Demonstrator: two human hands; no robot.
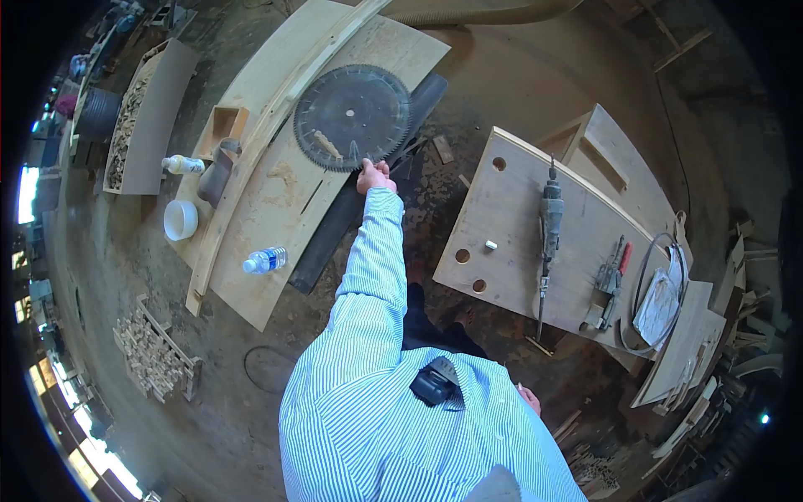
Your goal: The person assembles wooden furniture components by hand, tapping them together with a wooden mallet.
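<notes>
My left hand [376, 176] reaches forward with its fingers closed on the near toothed rim of a large circular saw blade [368, 105]. The blade lies flat, dark and round with a small centre hole, on a wooden work table [251, 280]. A light wood chip or patch [327, 145] shows on the blade's face. Low at my right side, my right hand [529, 399] shows only in part beyond my striped shirt; its fingers are mostly hidden.
Left of the blade are a long wooden rail [242, 188], a water bottle [265, 261], a white tub [180, 220] and a glue bottle [182, 165]. A second table [510, 222] on the right bears a long power tool [549, 222]. Stacked wood pieces [150, 351] stand on the floor.
</notes>
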